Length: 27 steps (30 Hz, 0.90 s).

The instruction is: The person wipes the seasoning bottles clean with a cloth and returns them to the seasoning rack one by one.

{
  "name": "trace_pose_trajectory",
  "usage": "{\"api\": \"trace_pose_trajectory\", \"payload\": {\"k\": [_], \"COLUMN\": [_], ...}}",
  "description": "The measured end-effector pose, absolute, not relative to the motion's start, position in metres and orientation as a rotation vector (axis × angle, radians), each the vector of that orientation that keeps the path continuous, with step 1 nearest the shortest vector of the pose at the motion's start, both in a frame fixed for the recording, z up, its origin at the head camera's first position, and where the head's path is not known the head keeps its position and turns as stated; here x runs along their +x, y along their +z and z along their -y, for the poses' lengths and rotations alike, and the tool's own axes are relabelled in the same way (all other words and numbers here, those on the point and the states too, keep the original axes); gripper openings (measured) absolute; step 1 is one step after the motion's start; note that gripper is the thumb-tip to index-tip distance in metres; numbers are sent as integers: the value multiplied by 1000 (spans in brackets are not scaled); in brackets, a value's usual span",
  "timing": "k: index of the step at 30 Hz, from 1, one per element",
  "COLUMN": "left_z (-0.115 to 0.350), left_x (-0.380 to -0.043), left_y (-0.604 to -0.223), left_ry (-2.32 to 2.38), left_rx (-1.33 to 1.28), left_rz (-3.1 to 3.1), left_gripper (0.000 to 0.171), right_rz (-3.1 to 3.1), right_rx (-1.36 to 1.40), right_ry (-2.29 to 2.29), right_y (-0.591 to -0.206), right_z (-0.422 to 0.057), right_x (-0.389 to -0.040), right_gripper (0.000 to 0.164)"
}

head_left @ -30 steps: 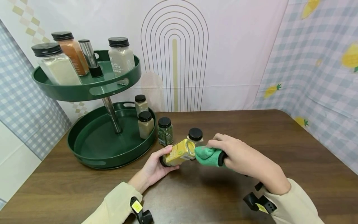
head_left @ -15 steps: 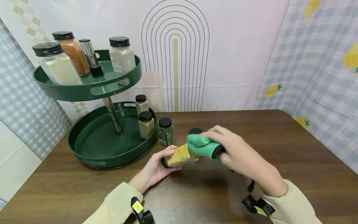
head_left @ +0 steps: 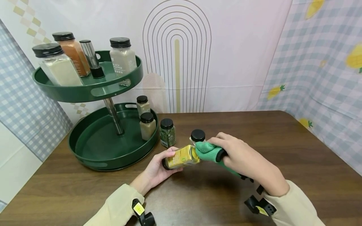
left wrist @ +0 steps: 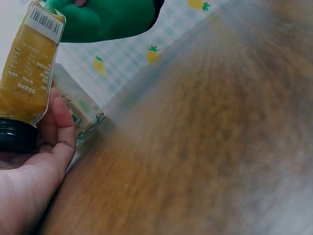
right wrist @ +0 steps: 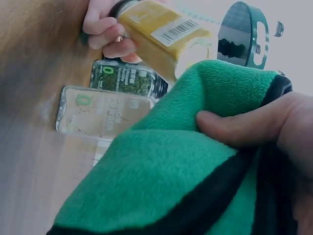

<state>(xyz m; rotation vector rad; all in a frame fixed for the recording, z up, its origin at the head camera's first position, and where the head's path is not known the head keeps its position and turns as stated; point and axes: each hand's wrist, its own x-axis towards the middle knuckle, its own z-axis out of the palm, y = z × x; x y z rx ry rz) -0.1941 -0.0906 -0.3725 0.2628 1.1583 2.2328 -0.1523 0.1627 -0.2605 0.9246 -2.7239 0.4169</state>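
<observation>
My left hand (head_left: 158, 169) grips a yellow-labelled spice jar (head_left: 183, 156) near its black lid, which points left. The jar lies tilted on its side above the table, its base towards the right; a barcode shows on it in the left wrist view. In my right hand (head_left: 240, 157) is a bunched green cloth (head_left: 208, 151) with black edging, held right at the jar's base. The right wrist view shows the thumb pressed into the cloth (right wrist: 171, 156), while the other fingers are mostly hidden. Behind the cloth stands a black-lidded spice jar (head_left: 198, 135), partly covered.
A jar of green herbs (head_left: 167, 133) stands beside the two-tier green rack (head_left: 113, 166). Two small jars, one in front (head_left: 147, 127), sit on the lower tier. Larger jars, such as the white one (head_left: 60, 70), and a silver-topped container (head_left: 91, 58) occupy the upper tier.
The cloth swung up and left across the jar's end, then came back down and right, uncovering the black lid behind. The yellow jar shifted slightly right and down; my left hand keeps its grip.
</observation>
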Motion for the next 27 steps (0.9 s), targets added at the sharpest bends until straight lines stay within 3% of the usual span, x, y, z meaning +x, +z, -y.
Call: {"api": "trace_pose_trajectory", "payload": {"k": [8, 16, 27], "left_z": [91, 89, 89], "left_x": [-194, -194, -193], "left_y": [-373, -372, -372], "left_ry": [2213, 2174, 2163], "left_rx": [295, 338, 348], "left_rz": [-1151, -1226, -1248], "left_gripper": [18, 19, 17], "right_rz": [2673, 2593, 2689], "right_rx": [837, 1078, 1053], "right_ry": [316, 535, 578], "right_y": [-248, -255, -257], "right_z": [-169, -157, -162], "right_x": [-149, -149, -154], "right_gripper": [47, 58, 55]}}
